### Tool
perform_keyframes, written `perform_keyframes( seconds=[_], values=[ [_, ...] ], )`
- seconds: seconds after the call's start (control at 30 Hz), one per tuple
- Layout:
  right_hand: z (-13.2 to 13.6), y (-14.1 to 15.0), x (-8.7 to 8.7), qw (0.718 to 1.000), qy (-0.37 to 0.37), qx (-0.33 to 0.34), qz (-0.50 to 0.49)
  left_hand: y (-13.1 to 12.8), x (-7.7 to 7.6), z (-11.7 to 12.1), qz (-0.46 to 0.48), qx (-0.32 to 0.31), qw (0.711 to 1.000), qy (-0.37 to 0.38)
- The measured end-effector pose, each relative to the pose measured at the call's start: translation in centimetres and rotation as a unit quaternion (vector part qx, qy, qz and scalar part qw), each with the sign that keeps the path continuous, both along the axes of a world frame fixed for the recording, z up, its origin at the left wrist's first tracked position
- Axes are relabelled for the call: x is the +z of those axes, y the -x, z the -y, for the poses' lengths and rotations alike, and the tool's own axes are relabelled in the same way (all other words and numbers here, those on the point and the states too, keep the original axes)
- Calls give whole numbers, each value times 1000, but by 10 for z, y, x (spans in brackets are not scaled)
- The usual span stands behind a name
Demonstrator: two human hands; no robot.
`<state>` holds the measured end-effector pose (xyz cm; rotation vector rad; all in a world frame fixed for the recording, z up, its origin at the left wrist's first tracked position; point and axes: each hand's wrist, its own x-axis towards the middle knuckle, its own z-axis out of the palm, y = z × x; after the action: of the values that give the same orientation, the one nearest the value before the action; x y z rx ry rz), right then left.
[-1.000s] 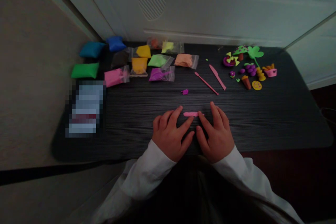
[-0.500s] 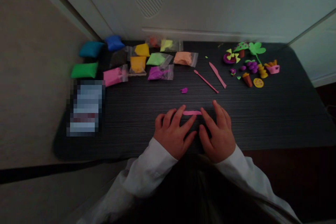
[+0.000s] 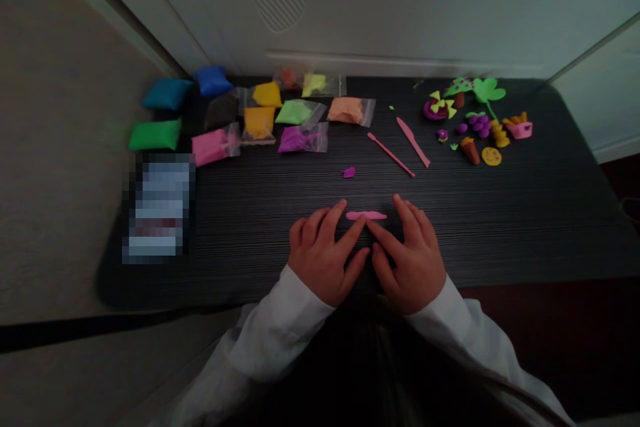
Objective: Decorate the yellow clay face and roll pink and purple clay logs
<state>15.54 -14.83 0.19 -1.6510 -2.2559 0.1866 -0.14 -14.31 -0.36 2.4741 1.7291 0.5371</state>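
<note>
A thin pink strip of modelling clay (image 3: 379, 216) lies crosswise on the dark table, its outline slightly uneven. My left hand (image 3: 325, 253) is open with fingers spread, its index fingertip on the strip near the middle. From the other side my right hand (image 3: 410, 257), also open, touches the strip with its index fingertip, close beside the left one. Beyond the strip rests a small purple clay piece (image 3: 349, 173). Farther back to the right are a pink stick tool (image 3: 391, 155) and a pink plastic knife (image 3: 413, 142).
Several bags of coloured clay, such as a pink one (image 3: 213, 147) and a green one (image 3: 155, 135), lie at the back left. A blurred-out phone-like device (image 3: 159, 207) is at the left. Small clay models, including a pink basket (image 3: 520, 129), stand at the back right.
My right index fingertip has slid left from the strip's right end to its middle, beside my left index fingertip. The strip looks slightly longer. The view has shifted a little.
</note>
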Motion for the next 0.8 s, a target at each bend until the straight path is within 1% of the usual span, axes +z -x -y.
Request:
perform_keyframes(
  seconds=[0.27,0.43,0.8],
  values=[
    [-2,4,0,999,14,-11,27,-2,1,-1,-5,11,1000,5],
    [-2,1,-2,1000,-6,-7,18,0,-1,0,-13,3,1000,4],
    [-1,1,-2,999,-29,-15,14,-5,4,-1,-24,13,999,23]
  ],
)
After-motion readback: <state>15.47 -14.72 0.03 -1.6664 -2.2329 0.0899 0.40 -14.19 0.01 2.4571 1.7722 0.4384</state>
